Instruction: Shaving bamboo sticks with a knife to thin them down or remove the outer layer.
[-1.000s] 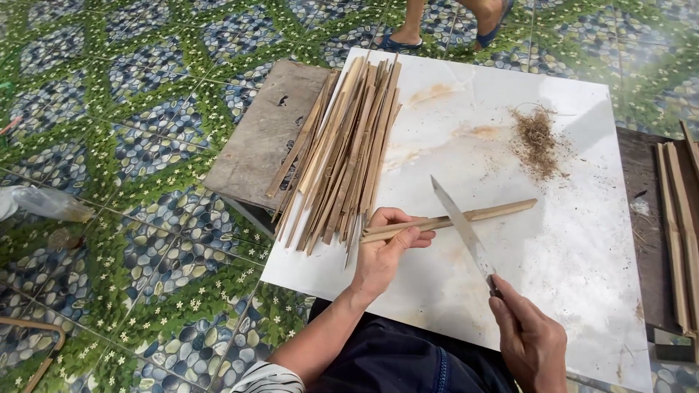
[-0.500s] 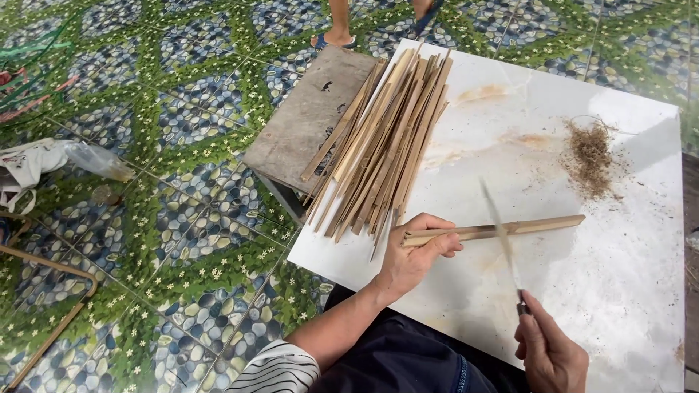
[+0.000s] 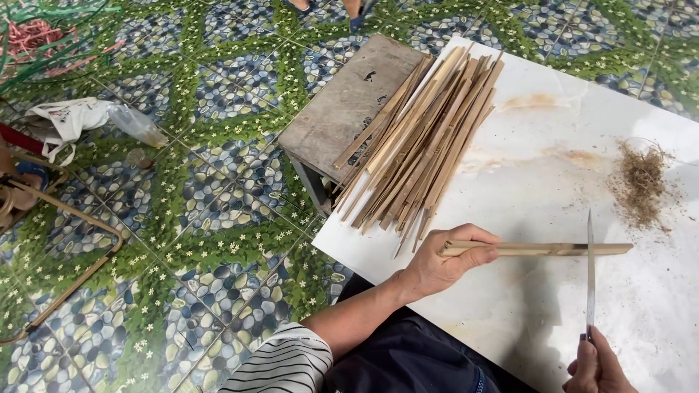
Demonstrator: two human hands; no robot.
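Note:
My left hand (image 3: 442, 263) grips the near end of a bamboo strip (image 3: 561, 249) that lies level over a white board (image 3: 524, 320). My right hand (image 3: 598, 367), at the bottom edge and partly cut off, holds a knife (image 3: 589, 273) by its handle. The thin blade points away from me and its tip meets the strip near the far end. A pile of several split bamboo strips (image 3: 422, 142) lies fanned out just beyond my left hand, across the board's left edge.
A low grey wooden stool (image 3: 342, 109) stands under the pile's left side. A heap of brown shavings (image 3: 642, 183) sits on the board at right. On the patterned tile floor (image 3: 218, 218) lie a plastic bag (image 3: 87, 116) and bent cane pieces (image 3: 65, 218). Another person's feet (image 3: 328, 6) show at top.
The view has swung left and down. The knife has slid along the strip toward its far end and now stands nearly edge-on. My left hand keeps its grip.

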